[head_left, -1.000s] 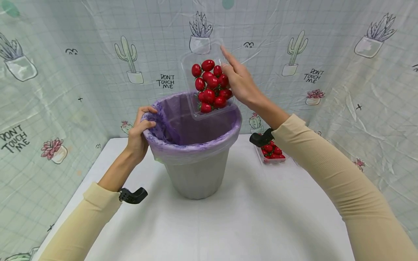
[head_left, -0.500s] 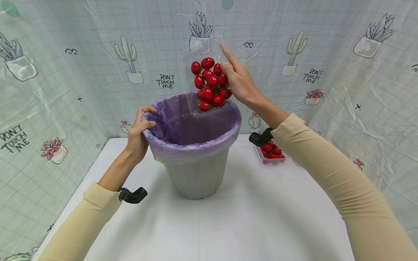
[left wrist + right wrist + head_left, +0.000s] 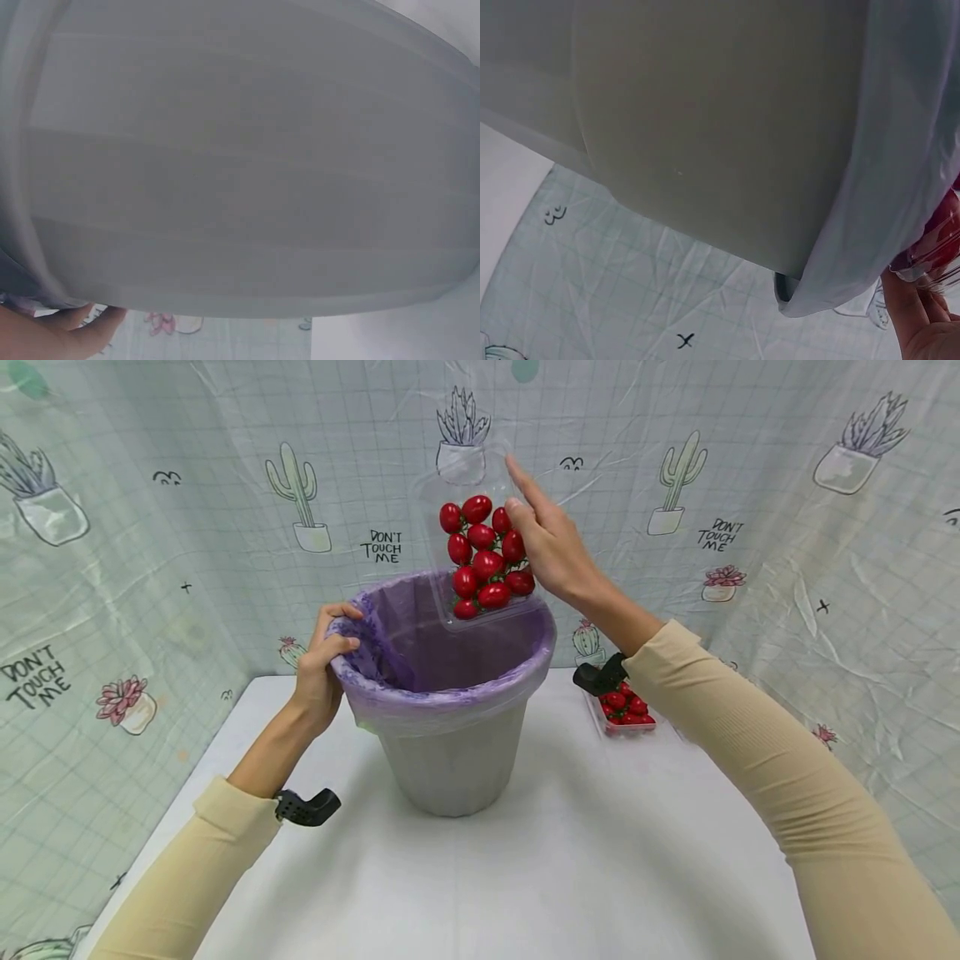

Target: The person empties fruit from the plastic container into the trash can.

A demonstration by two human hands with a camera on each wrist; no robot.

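A pale trash can [image 3: 453, 768] lined with a purple plastic bag [image 3: 450, 702] stands on the white table. My left hand [image 3: 318, 664] grips its left rim, fingers over the folded bag edge. Above the can's far right side, my right hand [image 3: 551, 539] holds a clear plastic box [image 3: 427, 518] by its right side. The box is tilted, and red cherry tomatoes [image 3: 487, 564] show inside it. In the left wrist view the can's ribbed wall [image 3: 240, 165] fills most of the frame. The right wrist view shows the bag's folded edge [image 3: 877, 187] beside the box.
A second clear box of cherry tomatoes [image 3: 626, 710] sits on the table [image 3: 600, 860] at the back right, partly behind my right forearm. A plastic curtain [image 3: 225, 527] printed with cacti hangs close around the back and sides.
The cherry tomatoes have shifted within the tilted box, some rolling against others. The box has risen very slightly. My left hand and the trash can stay where they were.
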